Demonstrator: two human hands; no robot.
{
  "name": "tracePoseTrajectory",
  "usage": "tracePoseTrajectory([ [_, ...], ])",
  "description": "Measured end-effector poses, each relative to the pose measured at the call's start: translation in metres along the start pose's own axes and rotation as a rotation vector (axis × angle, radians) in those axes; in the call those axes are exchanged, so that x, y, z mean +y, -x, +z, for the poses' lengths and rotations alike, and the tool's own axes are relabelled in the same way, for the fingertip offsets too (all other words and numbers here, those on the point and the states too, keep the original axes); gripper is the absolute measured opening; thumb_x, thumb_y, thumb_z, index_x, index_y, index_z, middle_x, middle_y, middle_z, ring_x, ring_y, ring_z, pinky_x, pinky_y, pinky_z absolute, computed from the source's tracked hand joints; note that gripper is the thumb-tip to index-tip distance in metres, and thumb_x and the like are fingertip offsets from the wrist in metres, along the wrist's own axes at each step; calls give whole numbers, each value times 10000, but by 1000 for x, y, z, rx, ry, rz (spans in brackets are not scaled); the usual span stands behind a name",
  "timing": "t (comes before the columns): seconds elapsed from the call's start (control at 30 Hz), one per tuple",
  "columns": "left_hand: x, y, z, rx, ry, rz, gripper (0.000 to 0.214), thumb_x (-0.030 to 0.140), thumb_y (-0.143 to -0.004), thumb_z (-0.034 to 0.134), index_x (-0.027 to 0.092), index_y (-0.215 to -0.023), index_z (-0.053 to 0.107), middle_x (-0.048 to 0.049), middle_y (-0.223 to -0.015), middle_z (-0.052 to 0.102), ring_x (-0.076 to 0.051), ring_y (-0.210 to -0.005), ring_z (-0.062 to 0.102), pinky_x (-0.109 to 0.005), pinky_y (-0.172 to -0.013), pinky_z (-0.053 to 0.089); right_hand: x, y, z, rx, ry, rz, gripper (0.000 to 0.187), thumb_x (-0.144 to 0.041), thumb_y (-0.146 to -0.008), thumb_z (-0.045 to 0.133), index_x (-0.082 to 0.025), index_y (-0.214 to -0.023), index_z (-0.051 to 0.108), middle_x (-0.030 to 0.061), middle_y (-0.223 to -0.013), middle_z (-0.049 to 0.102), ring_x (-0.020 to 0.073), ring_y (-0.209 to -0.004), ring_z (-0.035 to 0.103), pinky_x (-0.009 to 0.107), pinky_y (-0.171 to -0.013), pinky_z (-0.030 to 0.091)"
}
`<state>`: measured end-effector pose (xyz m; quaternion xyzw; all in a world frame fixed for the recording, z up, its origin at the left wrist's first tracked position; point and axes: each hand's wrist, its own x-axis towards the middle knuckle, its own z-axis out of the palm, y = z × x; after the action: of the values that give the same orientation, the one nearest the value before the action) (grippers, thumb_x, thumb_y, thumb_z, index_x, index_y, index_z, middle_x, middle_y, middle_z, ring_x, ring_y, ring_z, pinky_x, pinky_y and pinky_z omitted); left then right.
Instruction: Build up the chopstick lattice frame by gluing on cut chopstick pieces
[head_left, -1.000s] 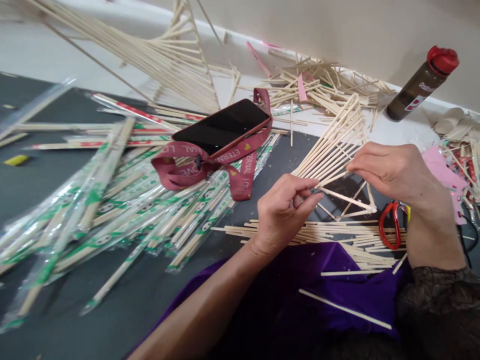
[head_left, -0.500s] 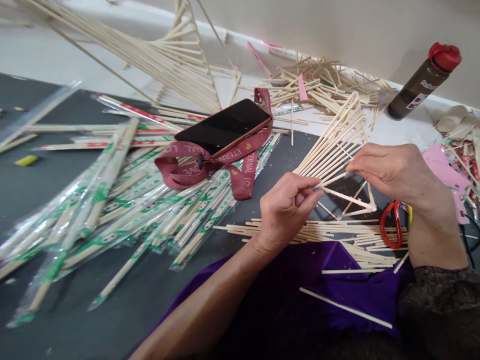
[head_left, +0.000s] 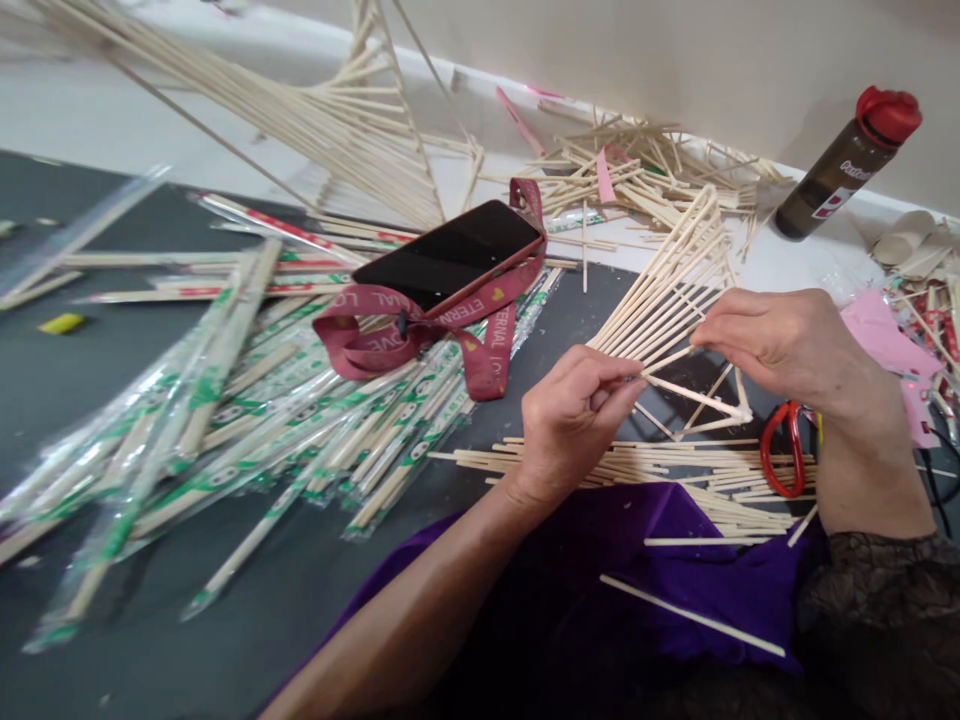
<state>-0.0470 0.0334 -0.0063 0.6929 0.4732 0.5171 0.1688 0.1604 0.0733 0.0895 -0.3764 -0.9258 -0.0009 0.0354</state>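
My left hand [head_left: 566, 420] pinches one end of a thin wooden stick [head_left: 667, 361] between thumb and index finger. At the other end of the same stick, the fingertips of my right hand [head_left: 787, 345] are pressed together on it. The stick lies along the near side of a twisted frame of wooden sticks [head_left: 651, 285], whose sticks fan out side by side. Lower on that frame, an open triangle of sticks meets at a whitish joint [head_left: 742, 413]. My fingertips hide both ends of the held stick.
Loose sticks [head_left: 622, 460] and a red loop handle [head_left: 766, 465] lie close by. Wrapped chopsticks [head_left: 300, 440] and a phone [head_left: 457, 255] with a strap are leftward. Behind stand a larger stick frame [head_left: 300, 120], a stick heap [head_left: 645, 165] and a bottle [head_left: 840, 175]. One stick [head_left: 694, 615] rests on purple cloth.
Both hands keep their pinch on the stick, almost unmoved. The view has shifted very slightly, moving the things at left a little to the right.
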Motion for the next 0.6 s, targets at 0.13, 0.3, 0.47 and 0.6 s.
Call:
tracePoseTrajectory([
  [0.13, -1, 0, 1, 9, -3, 33, 73, 148, -774, 701, 201, -825, 702, -1, -734, 691, -89, -554, 572, -208, -524, 486, 0, 0, 2, 2, -1, 9, 297, -166, -951, 414, -222, -934, 705, 34, -850, 682, 125, -782, 626, 231, -609, 421],
  [0.3, -2, 0, 1, 27, -28, 95, 67, 142, -777, 702, 199, -812, 702, -2, -732, 698, -102, -615, 619, -204, -542, 500, 1, 0, 4, 6, -16, 10, 285, -163, -949, 430, -213, -923, 709, 42, -846, 680, 129, -780, 624, 237, -629, 427],
  [0.47, -2, 0, 0, 37, -70, 143, 71, 139, -771, 713, 194, -813, 700, 0, -738, 701, -96, -626, 631, -190, -543, 503, 1, -1, 4, -17, -30, 19, 275, -170, -952, 435, -194, -927, 708, 46, -857, 679, 126, -798, 617, 232, -647, 425],
  [0.6, -3, -1, 0, 37, -82, 171, 64, 125, -768, 712, 174, -805, 696, -3, -730, 696, -92, -631, 637, -179, -555, 508, 0, -1, 4, -31, -19, 25, 297, -163, -958, 417, -196, -921, 711, 43, -864, 678, 125, -807, 619, 236, -655, 425],
])
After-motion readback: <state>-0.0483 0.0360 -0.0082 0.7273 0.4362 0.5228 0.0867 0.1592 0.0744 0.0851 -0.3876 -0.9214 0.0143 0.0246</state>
